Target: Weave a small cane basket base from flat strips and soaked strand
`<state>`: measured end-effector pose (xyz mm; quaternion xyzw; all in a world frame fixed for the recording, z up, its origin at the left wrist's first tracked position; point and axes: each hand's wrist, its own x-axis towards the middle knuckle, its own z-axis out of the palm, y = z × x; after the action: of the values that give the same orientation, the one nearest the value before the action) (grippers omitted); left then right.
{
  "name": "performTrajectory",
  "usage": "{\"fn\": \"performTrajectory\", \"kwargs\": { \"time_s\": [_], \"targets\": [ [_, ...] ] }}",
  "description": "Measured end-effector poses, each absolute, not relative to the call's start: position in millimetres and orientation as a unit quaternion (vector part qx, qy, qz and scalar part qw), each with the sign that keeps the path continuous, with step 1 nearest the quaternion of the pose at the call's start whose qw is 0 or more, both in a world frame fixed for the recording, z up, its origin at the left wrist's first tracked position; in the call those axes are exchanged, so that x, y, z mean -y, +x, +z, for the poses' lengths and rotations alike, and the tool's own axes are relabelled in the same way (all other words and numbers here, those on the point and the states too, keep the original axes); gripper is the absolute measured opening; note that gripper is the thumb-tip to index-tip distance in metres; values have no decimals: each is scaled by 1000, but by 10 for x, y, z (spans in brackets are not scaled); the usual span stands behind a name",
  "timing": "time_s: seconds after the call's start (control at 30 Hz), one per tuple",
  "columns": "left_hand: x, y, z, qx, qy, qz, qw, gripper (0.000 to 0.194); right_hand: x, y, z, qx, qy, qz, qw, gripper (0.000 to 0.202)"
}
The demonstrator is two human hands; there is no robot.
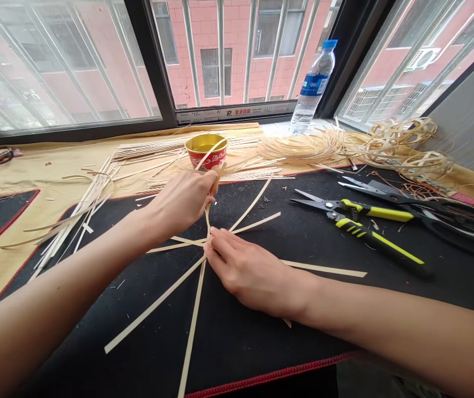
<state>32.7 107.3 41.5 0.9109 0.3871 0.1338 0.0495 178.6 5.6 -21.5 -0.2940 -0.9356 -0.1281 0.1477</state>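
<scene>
Pale flat strips [157, 303] cross one another in a star shape on the black mat [149, 365]. My right hand [249, 268] is closed at the centre of the star, its fingertips pinching the crossing strips and hiding part of them. Above and beyond it, my left hand [182, 199] is closed around a thin strip [208, 216], which runs down to the crossing. One end of a strip sticks up past the left hand, in front of a red and gold tin [207, 153].
Shears with yellow-green handles [375, 243] and black scissors [452, 213] lie at the right. Behind are coiled strips [303, 145] and a leaning water bottle [313, 85]. Loose strips [73, 226] lie at the left, near the mat's edge.
</scene>
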Motion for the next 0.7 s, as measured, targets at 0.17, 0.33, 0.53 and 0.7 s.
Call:
{"fn": "performTrajectory", "kwargs": {
  "time_s": [0.17,0.33,0.53,0.7],
  "targets": [
    [-1070,279,303,-389,892,190,131,4,-50,1773,-224,935,-298,-104,160,31],
    [-1081,237,270,-390,859,233,236,8,-20,1754,-167,931,-323,-112,129,29],
    [-1048,199,278,-364,834,269,315,8,-9,1748,-123,935,-324,-94,107,27],
    [-1018,156,225,-354,818,307,333,10,-5,1743,-128,936,-323,-96,104,26]
  ]
}}
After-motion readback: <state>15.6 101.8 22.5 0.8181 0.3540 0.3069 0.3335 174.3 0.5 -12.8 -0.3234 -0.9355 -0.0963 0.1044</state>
